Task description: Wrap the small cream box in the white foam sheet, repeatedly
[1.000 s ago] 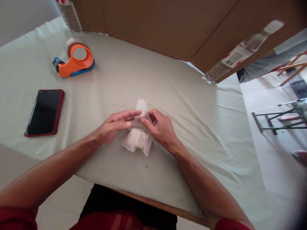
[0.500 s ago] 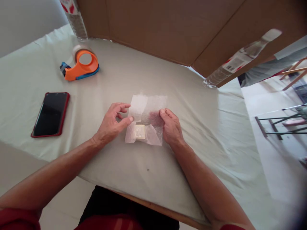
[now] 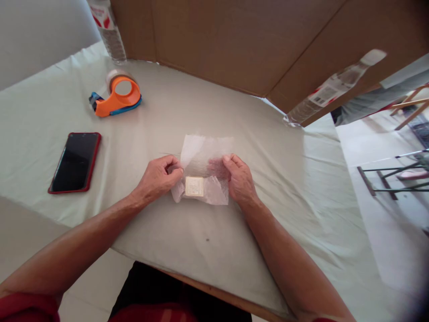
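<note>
A sheet of bubble wrap (image 3: 206, 147) lies near the table's front edge, its near part crumpled. On that near part rests a small square cream-coloured piece with a gold rim (image 3: 194, 186); what it is I cannot make out. My left hand (image 3: 157, 175) pinches the wrap's left edge between thumb and fingers. At the right edge, my right hand (image 3: 239, 176) grips the wrap, thumb on top, with its other fingers showing faintly through the sheet.
An orange tape dispenser (image 3: 117, 100) and a phone in a red case (image 3: 75, 163) lie to the left. A cardboard panel (image 3: 214, 40) stands behind, with one bottle (image 3: 112, 38) at its left and another bottle (image 3: 331, 91) at its right. A pale cloth (image 3: 301, 188) covers the table.
My left hand's fingers have closed on the wrap's left edge. The square piece is more uncovered and shows its face fully. My right hand keeps its hold.
</note>
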Tool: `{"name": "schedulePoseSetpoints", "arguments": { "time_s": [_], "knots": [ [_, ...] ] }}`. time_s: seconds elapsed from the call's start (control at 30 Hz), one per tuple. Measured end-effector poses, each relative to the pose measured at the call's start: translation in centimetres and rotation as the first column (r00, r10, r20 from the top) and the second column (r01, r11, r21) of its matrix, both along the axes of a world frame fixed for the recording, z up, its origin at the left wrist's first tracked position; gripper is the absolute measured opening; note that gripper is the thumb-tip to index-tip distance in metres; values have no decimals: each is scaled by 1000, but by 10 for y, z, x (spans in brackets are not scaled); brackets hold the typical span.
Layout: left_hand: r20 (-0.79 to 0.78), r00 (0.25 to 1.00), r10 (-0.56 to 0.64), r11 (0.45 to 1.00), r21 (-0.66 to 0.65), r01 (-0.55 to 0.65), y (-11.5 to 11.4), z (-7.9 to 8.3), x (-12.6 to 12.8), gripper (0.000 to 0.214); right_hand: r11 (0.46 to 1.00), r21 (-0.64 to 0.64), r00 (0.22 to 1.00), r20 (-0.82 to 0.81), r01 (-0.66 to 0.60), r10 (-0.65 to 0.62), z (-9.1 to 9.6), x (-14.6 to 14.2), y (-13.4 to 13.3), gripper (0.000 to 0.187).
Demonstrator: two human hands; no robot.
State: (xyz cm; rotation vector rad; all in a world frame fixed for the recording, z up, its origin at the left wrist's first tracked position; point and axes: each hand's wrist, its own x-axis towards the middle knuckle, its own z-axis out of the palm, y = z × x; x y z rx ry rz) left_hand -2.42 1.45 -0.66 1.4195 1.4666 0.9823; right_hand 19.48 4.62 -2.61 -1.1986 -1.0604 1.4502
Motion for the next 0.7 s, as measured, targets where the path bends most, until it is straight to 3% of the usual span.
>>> {"name": "schedulePoseSetpoints", "arguments": {
  "time_s": [0.17,0.27,0.43,0.5,0.6,0.7],
  "knots": [
    [213,967,139,985,-133,-112,8,3,-10,23,993,87,984,149,82,-94,-3,10,7,32],
    [310,927,211,966,-209,-150,14,-1,-15,23,988,98,978,158,120,-135,-4,14,11,31],
    [305,927,216,967,-201,-159,20,-9,-16,24,986,70,978,131,151,-160,-9,19,19,32],
    [276,930,244,967,-141,-212,19,-9,-16,21,978,100,971,141,181,-194,-11,21,22,27],
    [162,937,309,937,115,-329,15,-4,-15,22,916,285,921,187,283,-343,-9,24,24,22],
    [-54,948,313,904,323,-280,7,2,-14,21,852,447,891,215,273,-399,5,24,19,19]
  ]
}}
